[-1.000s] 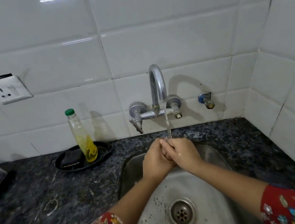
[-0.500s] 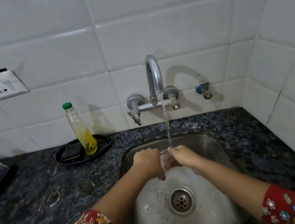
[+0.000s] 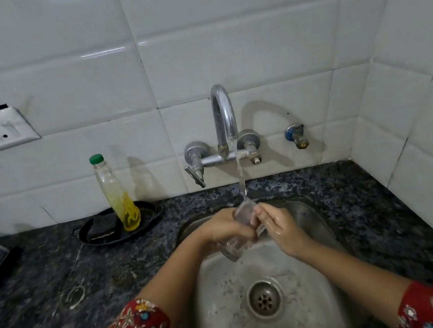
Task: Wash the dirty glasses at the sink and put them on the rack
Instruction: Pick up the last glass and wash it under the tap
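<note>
Over the steel sink (image 3: 307, 320), the left hand (image 3: 223, 227) grips a tilted clear glass (image 3: 233, 247) under the running tap (image 3: 223, 117); the right hand (image 3: 280, 224) pinches its upper end.

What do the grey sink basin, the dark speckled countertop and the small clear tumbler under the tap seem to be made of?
The grey sink basin is likely stainless steel with a dull brushed finish: metallic sheen, water spots. The dark speckled countertop is probably polished granite or similar stone: black with pale flecks, slight gloss. The small clear tumbler seems glass, perhaps clear plastic: fully see-through.
</note>
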### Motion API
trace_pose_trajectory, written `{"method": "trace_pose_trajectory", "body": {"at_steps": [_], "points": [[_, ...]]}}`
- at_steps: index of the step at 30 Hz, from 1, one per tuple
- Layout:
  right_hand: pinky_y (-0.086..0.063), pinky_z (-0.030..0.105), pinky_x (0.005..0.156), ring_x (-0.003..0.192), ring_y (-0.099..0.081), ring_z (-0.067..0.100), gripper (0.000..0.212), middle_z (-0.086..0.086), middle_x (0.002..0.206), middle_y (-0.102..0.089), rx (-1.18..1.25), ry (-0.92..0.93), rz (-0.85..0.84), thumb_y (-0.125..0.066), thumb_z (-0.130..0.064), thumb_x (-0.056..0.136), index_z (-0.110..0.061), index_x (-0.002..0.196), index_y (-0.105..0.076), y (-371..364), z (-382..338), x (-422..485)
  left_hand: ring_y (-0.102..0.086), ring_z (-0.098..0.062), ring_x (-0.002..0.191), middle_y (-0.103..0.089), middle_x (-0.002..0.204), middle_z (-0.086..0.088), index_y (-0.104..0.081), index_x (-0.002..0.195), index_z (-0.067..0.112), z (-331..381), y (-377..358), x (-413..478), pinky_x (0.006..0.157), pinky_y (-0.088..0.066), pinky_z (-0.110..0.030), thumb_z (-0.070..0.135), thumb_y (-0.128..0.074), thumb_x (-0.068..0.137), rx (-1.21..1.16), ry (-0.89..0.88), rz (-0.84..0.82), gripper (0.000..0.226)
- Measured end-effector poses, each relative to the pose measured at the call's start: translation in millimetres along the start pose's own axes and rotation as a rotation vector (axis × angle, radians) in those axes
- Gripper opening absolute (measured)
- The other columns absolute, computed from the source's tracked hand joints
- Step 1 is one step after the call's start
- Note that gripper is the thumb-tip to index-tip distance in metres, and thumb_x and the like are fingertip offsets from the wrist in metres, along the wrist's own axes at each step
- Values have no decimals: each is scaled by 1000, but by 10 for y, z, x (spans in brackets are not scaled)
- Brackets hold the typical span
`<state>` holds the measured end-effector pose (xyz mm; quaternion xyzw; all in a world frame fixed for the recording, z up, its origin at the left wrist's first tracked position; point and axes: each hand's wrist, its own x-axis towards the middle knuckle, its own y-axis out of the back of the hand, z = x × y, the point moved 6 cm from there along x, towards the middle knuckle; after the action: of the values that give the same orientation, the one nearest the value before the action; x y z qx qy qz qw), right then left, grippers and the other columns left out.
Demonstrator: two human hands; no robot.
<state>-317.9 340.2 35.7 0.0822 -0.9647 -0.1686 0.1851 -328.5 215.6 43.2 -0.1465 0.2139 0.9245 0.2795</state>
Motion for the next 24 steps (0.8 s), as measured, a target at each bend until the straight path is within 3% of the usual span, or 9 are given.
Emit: {"method": "trace_pose_trajectory", "body": {"at_steps": [2, 7, 8, 10, 13, 15, 18, 19, 24], "points": [[-50, 36, 66, 61, -59, 14, 38, -3, 63, -61, -84, -15, 93, -37, -39, 96, -24, 66, -55, 28, -41, 147, -62, -18, 70, -65, 72, -2, -65, 83, 10, -8, -13, 52, 76, -54, -35, 5, -71, 66, -142, -19, 82, 19], [-49, 35, 74, 69, -63, 24, 49, 6, 70, -68, -444, -113, 70, -30, -37, 101, -15, 67, -58, -136, -238, 535, -66, -23, 88, -67, 95, 1, -49, 112, 23, 84, 139, -43, 75, -50, -34, 47, -68, 67, 647, -3, 716, 55], [-47, 31, 70, 66, -61, 21, 47, 3, 68, -66, -454, -65, 84, -31, -36, 102, -14, 70, -58, -125, -323, 546, -66, -23, 89, -68, 97, 1, -49, 116, 22, 117, 188, -52, 75, -51, -34, 45, -69, 65, 584, -80, 681, 59], [-41, 19, 59, 57, -56, 10, 41, -6, 61, -59, -351, 52, 84, -35, -32, 102, -14, 72, -56, -85, -438, 489, -67, -22, 87, -70, 95, 0, -57, 112, 15, 186, 264, -30, 78, -54, -33, 27, -75, 65, 268, -262, 372, 52], [-47, 31, 61, 63, -61, 17, 45, 3, 67, -65, -195, 140, 56, -35, -40, 99, -9, 81, -63, -39, -454, 390, -67, -20, 75, -71, 81, -4, -65, 93, 9, 152, 291, -3, 72, -54, -29, 5, -71, 70, -88, -227, 27, 24], [-50, 37, 67, 65, -62, 19, 46, 0, 65, -63, -223, 52, 30, -33, -40, 99, -15, 72, -61, -61, -405, 459, -67, -19, 74, -71, 78, -1, -67, 90, 11, 143, 267, 27, 71, -56, -31, 10, -72, 66, 6, -182, 163, 25], [-51, 35, 75, 63, -63, 20, 53, -3, 57, -62, -298, -114, -14, -32, -34, 102, -20, 56, -55, -88, -345, 584, -66, -21, 82, -70, 92, 0, -57, 108, 15, 204, 234, 48, 73, -55, -35, 35, -75, 61, 613, -151, 573, 54], [-51, 36, 76, 63, -63, 20, 53, -1, 58, -63, -285, -99, 9, -32, -34, 102, -19, 57, -56, -58, -340, 587, -66, -21, 83, -69, 94, 1, -54, 111, 17, 227, 228, 53, 73, -53, -33, 37, -75, 60, 633, -187, 598, 59], [-51, 36, 66, 57, -57, 9, 39, -5, 60, -59, 32, -7, 104, -41, -25, 101, -20, 65, -56, 79, -312, 448, -69, -23, 77, -72, 90, -7, -64, 103, 9, 188, 242, 43, 75, -56, -33, 15, -74, 72, -230, -152, -72, 33]]}}
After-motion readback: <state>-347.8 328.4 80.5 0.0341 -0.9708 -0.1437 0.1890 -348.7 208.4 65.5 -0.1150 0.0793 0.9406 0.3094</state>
